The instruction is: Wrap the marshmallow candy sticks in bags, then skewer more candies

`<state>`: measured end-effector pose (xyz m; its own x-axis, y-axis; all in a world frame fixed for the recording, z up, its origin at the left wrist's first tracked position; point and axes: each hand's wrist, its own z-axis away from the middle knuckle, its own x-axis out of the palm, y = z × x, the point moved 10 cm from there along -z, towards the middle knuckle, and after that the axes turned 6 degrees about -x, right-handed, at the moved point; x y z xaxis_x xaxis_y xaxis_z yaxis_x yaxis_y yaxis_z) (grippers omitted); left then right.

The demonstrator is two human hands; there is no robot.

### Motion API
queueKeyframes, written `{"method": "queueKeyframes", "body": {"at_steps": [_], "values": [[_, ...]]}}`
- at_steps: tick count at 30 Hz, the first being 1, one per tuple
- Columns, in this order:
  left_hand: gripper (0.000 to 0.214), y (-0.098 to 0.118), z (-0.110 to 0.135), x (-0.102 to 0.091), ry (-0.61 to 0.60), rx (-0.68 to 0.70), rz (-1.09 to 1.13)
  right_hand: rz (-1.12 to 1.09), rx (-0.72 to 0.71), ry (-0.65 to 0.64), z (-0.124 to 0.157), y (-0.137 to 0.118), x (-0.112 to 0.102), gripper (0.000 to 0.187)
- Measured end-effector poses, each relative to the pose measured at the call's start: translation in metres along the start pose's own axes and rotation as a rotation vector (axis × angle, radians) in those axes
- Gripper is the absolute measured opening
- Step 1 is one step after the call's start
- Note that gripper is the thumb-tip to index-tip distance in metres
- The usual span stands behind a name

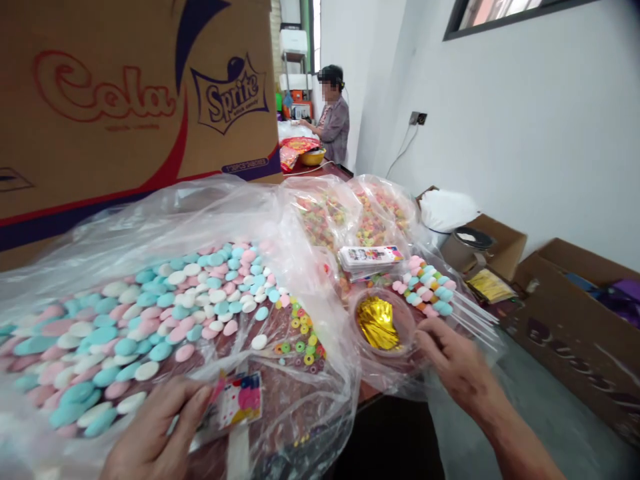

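My left hand (pixel 155 430) is closed on a small colourfully printed plastic packet (pixel 241 399), pinched between thumb and fingers over the clear plastic sheet. My right hand (pixel 453 353) is at the right rim of a round clear tub (pixel 356 327) of gold twist ties (pixel 379 323). Its thumb and forefinger are pinched together; what they hold, if anything, I cannot make out. Just beyond it lie candy skewers (pixel 427 290) of pink, blue and white pieces, their white sticks (pixel 477 325) pointing right. A stack of printed cards (pixel 370 259) sits behind the tub.
Pastel oval candies (pixel 150 320) spread across the left in plastic, beside small candy rings (pixel 303 337). Bags of coloured candies (pixel 350 213) stand behind. A large carton (pixel 140 100) rises at back left. Open cardboard boxes (pixel 575 333) are at right. Another person (pixel 335 123) works farther back.
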<state>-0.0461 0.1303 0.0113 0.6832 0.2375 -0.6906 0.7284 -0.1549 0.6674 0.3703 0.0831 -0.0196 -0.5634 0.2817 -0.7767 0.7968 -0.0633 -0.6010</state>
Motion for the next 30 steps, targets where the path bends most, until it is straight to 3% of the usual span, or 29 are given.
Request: {"method": "queueKeyframes", "body": {"at_steps": [2, 4, 6, 8, 9, 12, 15, 19, 23, 26, 28, 30], "values": [[0.015, 0.025, 0.001, 0.0, -0.017, 0.097, -0.024, 0.015, -0.004, 0.137, 0.006, -0.009, -0.012, 0.025], [0.015, 0.044, 0.003, -0.003, 0.041, 0.184, -0.038, -0.092, -0.061, 0.178, 0.01, -0.036, -0.007, 0.022], [0.017, 0.056, 0.005, 0.003, 0.063, 0.233, -0.071, -0.327, -0.165, 0.0, 0.012, -0.083, 0.025, 0.02], [0.017, 0.064, 0.008, 0.01, 0.096, 0.268, -0.126, -0.56, -0.213, -0.314, 0.021, -0.135, 0.071, 0.018], [0.016, 0.069, 0.011, 0.013, 0.125, 0.287, -0.16, -0.651, -0.197, -0.406, 0.025, -0.155, 0.088, 0.022], [0.016, 0.082, 0.022, 0.017, 0.221, 0.356, -0.246, -0.82, -0.158, -0.511, 0.027, -0.193, 0.121, 0.042], [0.018, 0.088, 0.032, 0.022, 0.237, 0.397, -0.249, -0.903, -0.142, -0.484, 0.018, -0.199, 0.135, 0.034], [0.019, 0.087, 0.037, 0.031, 0.179, 0.391, -0.248, -0.899, -0.11, -0.477, 0.009, -0.188, 0.143, 0.014], [0.008, 0.085, 0.035, 0.027, 0.17, 0.358, -0.209, -0.793, -0.208, -0.407, 0.0, -0.185, 0.132, 0.012], [0.033, 0.094, 0.033, 0.02, 0.195, 0.415, -0.246, -0.722, -0.358, -0.368, -0.006, -0.193, 0.118, 0.014], [0.03, 0.099, 0.028, 0.024, 0.085, 0.444, -0.255, -0.689, -0.469, -0.406, -0.005, -0.203, 0.115, 0.015], [0.014, 0.094, 0.021, 0.035, -0.125, 0.376, -0.18, -0.67, -0.511, -0.445, -0.004, -0.207, 0.114, 0.013]]}}
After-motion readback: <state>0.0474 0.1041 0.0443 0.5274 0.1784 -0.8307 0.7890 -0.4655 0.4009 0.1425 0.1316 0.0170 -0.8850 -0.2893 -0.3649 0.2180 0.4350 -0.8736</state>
